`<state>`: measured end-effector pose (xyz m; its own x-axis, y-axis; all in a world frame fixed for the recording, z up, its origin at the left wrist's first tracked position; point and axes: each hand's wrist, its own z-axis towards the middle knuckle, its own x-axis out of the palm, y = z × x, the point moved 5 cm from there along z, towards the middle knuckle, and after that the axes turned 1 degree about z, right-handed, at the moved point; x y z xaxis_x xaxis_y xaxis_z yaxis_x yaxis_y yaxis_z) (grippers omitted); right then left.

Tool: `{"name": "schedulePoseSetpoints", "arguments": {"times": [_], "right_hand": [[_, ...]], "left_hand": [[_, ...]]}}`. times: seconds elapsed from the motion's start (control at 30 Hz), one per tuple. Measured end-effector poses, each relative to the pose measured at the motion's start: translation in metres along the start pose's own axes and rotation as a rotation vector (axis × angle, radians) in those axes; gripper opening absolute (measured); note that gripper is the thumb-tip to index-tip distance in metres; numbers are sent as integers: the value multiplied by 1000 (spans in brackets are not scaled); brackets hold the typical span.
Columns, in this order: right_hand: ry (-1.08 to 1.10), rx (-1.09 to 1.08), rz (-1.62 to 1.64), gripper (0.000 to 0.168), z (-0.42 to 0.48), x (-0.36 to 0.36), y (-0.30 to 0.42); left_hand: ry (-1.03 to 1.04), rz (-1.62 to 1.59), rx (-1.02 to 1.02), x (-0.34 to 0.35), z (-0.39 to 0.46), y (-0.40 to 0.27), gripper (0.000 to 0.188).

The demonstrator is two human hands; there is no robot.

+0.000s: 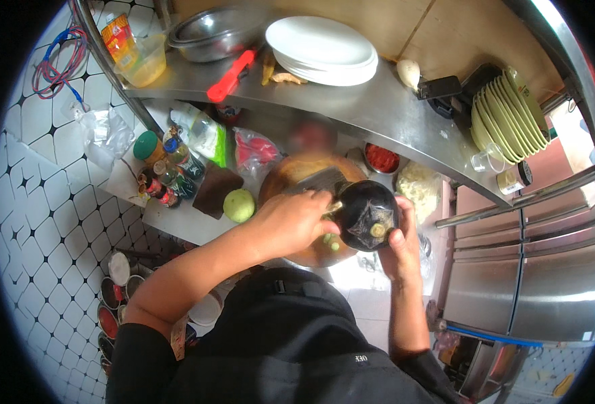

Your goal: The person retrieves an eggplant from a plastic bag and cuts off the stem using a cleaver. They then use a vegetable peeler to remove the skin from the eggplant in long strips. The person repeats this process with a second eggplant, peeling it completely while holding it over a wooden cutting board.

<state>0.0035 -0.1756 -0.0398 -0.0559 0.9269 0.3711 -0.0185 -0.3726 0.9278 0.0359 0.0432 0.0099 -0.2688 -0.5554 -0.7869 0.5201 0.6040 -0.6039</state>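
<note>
A round dark eggplant (368, 214) is held above a round wooden cutting board (282, 174), its stem scar facing up. My right hand (401, 240) grips it from the right side, fingers behind and thumb at the front. Close to the eggplant's left side is my left hand (305, 222), thumb and fingers pinched around a small pale piece (333, 207) that looks like a stem. A cleaver's broad blade (320, 179) shows behind my left hand, over the board; its handle is hidden. Small green pieces (334, 246) lie on the board below the eggplant.
A pale green round vegetable (239, 205) and sauce bottles (176, 169) stand left of the board. Behind it are a metal bowl of chopped red food (382, 157) and a bag of pale food (418, 189). A steel shelf (348, 108) overhangs the back, bearing white plates (321, 43) and green plates (509, 118).
</note>
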Motion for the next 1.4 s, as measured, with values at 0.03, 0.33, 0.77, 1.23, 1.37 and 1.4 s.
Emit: {"name": "schedulePoseSetpoints", "arguments": {"times": [0.03,0.33,0.77,1.23,1.37,1.4], "right_hand": [[70,52,3,119,2,6,8],[126,100,-5,116,7,20,8],[-92,-8,218,82,9,16,-26],[-291,-144,433,65,17,33,-55],[-170,-45,364,72,7,22,-63],[-63,-51,221,79,7,30,-42]], "left_hand": [[36,8,7,0,-1,0,47],[106,59,-24,-6,3,-5,87],[-82,-24,-103,15,7,-3,60],[-122,26,-261,39,7,-9,64],[-69,4,-206,29,1,8,55],[-53,-5,-194,22,0,10,54]]}}
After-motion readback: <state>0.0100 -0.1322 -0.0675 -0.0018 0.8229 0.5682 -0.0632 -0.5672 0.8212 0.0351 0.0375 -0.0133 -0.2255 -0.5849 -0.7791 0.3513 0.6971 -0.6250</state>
